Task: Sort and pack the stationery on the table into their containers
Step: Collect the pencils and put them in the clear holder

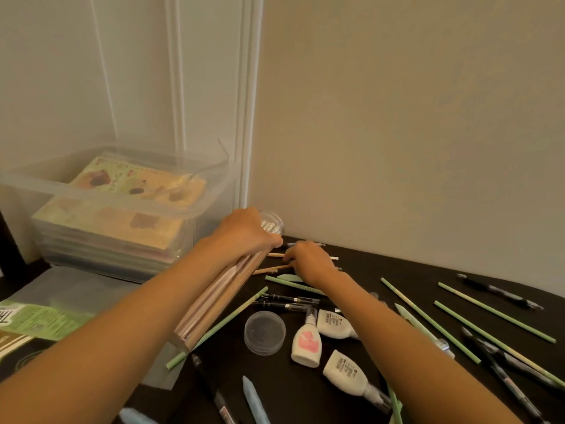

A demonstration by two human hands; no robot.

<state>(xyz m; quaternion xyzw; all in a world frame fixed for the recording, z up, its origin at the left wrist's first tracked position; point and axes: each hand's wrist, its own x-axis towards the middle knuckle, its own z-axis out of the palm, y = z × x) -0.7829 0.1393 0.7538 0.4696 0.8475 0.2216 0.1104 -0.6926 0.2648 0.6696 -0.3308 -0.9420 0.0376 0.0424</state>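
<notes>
While the tube (214, 301) is gripped near its mouth by the left hand (244, 232), loose pencils (270, 269) just beside that mouth are reached by the right hand (308, 263), fingers bent; any hold cannot be told. Pencils are judged light, stiff, roll-prone; mid-shaft pinching is advised.
</notes>
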